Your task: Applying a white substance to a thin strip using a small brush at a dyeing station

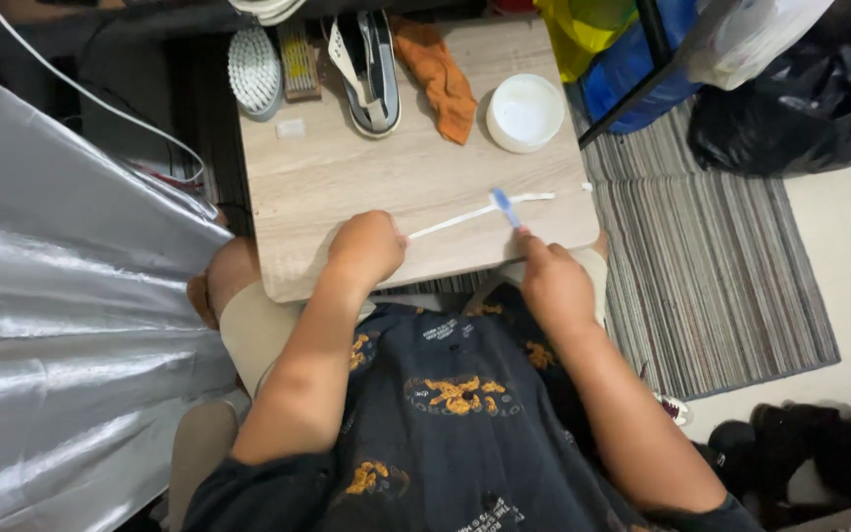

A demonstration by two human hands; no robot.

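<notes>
A white shoelace point(465, 216) lies stretched across the small wooden table point(347, 177). My left hand point(366, 246) is closed on the lace's near-left end, pinning it at the table's front. My right hand point(550, 279) holds a blue toothbrush point(505, 207), its head resting on the lace near the middle. A grey and white sneaker point(368, 69) stands at the table's far edge, laces out.
An orange cloth point(440, 79) and a round white bowl point(525, 112) sit at the back right of the table. Two scrub brushes point(254, 69) lie at the back left. A silver sheet hangs on the left; a striped rug point(711, 256) and bags lie right.
</notes>
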